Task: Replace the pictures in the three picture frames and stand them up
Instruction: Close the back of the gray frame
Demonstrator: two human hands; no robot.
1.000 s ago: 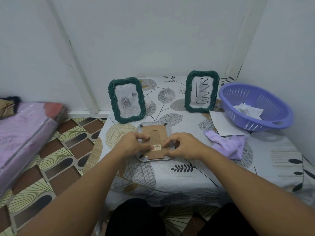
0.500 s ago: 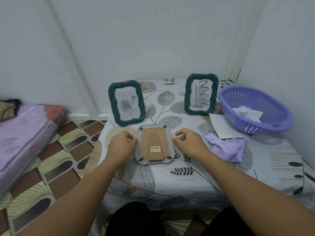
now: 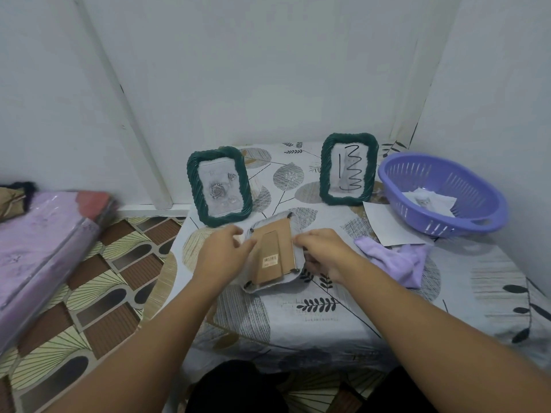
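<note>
Left hand (image 3: 222, 257) and right hand (image 3: 325, 251) both grip the face-down frame (image 3: 272, 254) by its side edges, fingers curled on it, brown backing and stand flap up, right side tilted off the tabletop (image 3: 343, 317). Behind it two green frames stand upright: rose frame (image 3: 219, 186) on the left, squiggle frame (image 3: 348, 168) on the right. Purple cloth (image 3: 396, 260) just right of right hand. White paper sheet (image 3: 387, 228) partly under the purple basket (image 3: 477, 225); basket holds loose white paper pictures (image 3: 429, 201).
</note>
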